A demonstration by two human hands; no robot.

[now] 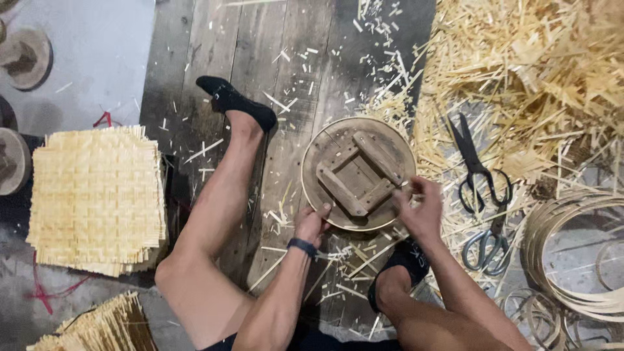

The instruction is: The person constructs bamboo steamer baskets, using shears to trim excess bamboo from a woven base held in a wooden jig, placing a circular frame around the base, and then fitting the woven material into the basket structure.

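A round wooden mould (358,173) with a square frame of crossed slats on top lies on the plank floor between my legs. A thin bamboo hoop runs around its rim. My left hand (312,223), with a dark band on the wrist, grips the near left rim. My right hand (419,207) pinches the near right rim, fingers curled on the hoop edge. My feet wear black socks.
A stack of woven bamboo mats (96,197) lies at left, another (97,328) at the bottom left. Two pairs of black scissors (482,195) lie right of the mould. Bamboo offcuts (533,71) pile at top right. Coiled bamboo hoops (572,253) sit at right.
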